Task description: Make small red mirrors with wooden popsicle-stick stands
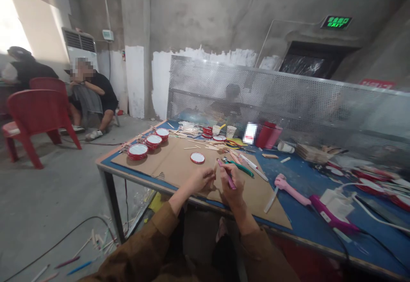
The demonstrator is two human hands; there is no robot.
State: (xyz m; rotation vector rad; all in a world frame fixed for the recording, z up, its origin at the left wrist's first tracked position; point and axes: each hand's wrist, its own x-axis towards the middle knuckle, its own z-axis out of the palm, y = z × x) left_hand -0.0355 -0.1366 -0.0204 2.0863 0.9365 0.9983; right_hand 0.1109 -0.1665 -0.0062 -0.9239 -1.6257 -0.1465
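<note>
My right hand (235,188) is closed around a purple pen-shaped tool (229,181), its tip pointing up and away from me. Close beside it, my left hand (202,179) pinches a thin, pale, stick-like piece (215,167), partly hidden by the fingers. Both hands are over a sheet of brown cardboard (173,158) near the table's front edge. Just beyond them lies a small round drum-like piece (197,158) with a white face and red rim. Green-handled pliers (241,168) lie right of my right hand.
Stacked red-rimmed rounds (137,151) stand at the left. Thin wooden sticks (208,144), paper cups (231,131) and a lit phone (250,133) lie farther back. Right are a pink-handled object (291,190) and white plugs (338,201). A perforated metal panel (205,85) borders the back.
</note>
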